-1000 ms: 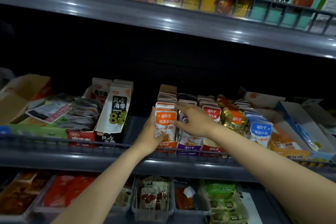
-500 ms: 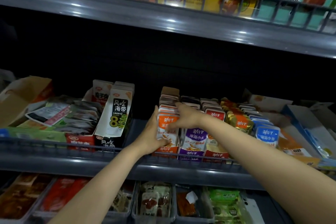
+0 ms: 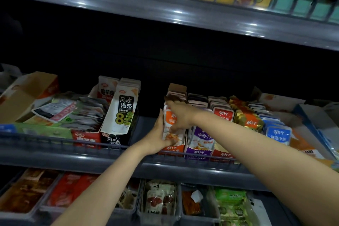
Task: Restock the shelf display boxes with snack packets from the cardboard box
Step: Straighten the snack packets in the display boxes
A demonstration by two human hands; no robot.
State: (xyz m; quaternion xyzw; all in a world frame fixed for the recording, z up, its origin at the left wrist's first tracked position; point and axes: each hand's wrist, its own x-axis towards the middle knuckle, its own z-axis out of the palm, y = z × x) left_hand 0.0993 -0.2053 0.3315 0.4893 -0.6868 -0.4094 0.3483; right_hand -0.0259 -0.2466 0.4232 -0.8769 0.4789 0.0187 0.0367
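Braces box (image 3: 171,149) on shelf (image 3: 91,159) with flat, released left hand (image 3: 156,134); reaches over packets (image 3: 176,138) in box with right hand (image 3: 183,117), blurred, grasp cannot tell. Risk of tipping front packets over rail (image 3: 45,137) by hard shove.

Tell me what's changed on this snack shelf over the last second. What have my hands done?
The right hand slid left, off the purple packets and across the orange packets. Its fingers now reach toward the back of that row, and blur hides any grip. The purple front packet is now uncovered. The left hand stayed pressed against the left side of the orange row. The other display boxes look unchanged.
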